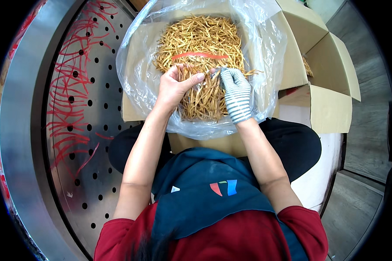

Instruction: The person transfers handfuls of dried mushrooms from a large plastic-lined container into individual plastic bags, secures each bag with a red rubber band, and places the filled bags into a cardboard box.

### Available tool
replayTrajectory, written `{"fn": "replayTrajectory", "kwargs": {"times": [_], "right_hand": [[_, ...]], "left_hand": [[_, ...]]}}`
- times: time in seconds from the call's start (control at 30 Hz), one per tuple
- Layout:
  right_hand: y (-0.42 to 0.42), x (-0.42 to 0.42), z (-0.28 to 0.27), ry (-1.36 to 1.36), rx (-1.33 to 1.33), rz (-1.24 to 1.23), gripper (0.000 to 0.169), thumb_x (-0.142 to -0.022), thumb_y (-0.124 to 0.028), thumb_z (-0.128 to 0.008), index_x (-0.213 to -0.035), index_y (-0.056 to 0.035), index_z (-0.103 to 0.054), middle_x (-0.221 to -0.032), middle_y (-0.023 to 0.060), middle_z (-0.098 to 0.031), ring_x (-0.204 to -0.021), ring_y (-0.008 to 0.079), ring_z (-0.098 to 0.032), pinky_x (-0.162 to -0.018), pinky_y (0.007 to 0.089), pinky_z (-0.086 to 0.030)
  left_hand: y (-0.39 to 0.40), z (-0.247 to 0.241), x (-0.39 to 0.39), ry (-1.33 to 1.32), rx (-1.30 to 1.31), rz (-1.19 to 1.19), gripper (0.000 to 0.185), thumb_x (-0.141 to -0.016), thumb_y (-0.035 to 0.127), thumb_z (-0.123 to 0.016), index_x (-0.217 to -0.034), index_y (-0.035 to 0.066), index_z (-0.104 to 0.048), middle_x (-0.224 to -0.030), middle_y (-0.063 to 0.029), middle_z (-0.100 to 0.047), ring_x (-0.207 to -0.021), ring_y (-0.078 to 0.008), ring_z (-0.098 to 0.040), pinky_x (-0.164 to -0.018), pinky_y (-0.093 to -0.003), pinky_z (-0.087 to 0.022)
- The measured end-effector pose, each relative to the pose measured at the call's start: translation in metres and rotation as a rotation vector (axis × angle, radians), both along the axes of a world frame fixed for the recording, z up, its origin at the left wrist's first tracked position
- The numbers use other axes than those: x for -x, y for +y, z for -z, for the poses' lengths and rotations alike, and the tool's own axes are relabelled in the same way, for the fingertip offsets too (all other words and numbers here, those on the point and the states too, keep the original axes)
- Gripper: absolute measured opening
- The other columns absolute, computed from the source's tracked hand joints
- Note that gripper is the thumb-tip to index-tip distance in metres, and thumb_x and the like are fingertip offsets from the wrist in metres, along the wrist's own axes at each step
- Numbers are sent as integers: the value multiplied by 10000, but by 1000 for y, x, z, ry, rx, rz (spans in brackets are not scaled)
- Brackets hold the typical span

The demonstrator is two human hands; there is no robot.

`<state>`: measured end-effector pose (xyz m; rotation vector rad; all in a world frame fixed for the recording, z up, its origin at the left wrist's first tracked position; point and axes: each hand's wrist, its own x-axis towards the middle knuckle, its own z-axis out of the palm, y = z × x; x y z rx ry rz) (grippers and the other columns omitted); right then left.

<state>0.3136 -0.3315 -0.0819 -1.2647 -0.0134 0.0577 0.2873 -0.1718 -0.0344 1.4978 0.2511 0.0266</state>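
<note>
My bare left hand (170, 87) and my right hand (236, 93), in a striped knit glove, hold the upper part of a small clear plastic bag (203, 104). Dried strips that look like daylily buds fill this bag. My left thumb lies across its top, and the right fingertips are partly hidden at its upper right edge. Beyond it is a loose heap of the same dried buds (201, 34), inside a large clear plastic liner (138, 86) in a cardboard box (130, 109). A red strip (199, 55) lies on the heap, just past my hands.
To the left, a perforated metal surface (99, 176) carries many thin red strips (68, 112) behind a raised metal rim (18, 130). On the right stands another open cardboard box (333, 68) with some dried buds (307, 65) inside. My knees flank the near box.
</note>
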Motion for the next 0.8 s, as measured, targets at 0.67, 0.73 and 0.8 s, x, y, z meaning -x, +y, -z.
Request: {"fn": "replayTrajectory", "kwargs": {"times": [0.67,0.73,0.8], "right_hand": [[0,-1,0,-128,105,-16,120,-894,-101,-648,-964,-3,-649,-816,10,-632,-724,61,-539,-677,221,-471],[-2,-1,1,-137,127,2,114,-896,-101,-645,-955,-3,-645,-817,13,-632,-725,64,-540,-677,223,-471],[-1,-1,0,-134,93,7,112,-903,-99,-635,-957,-1,-641,-810,15,-627,-729,66,-541,-682,224,-470]], "left_hand": [[-11,-13,-14,-22,-167,24,363,-683,187,-857,-903,7,-631,-812,-45,-661,-730,-93,-602,-689,-239,-492],[-17,-23,-10,-43,-172,29,356,-698,183,-843,-928,10,-635,-864,-48,-659,-744,-87,-602,-705,-228,-486],[-19,-25,-9,-76,-188,38,341,-712,167,-828,-946,11,-636,-902,-53,-658,-753,-87,-609,-711,-223,-488]]}}
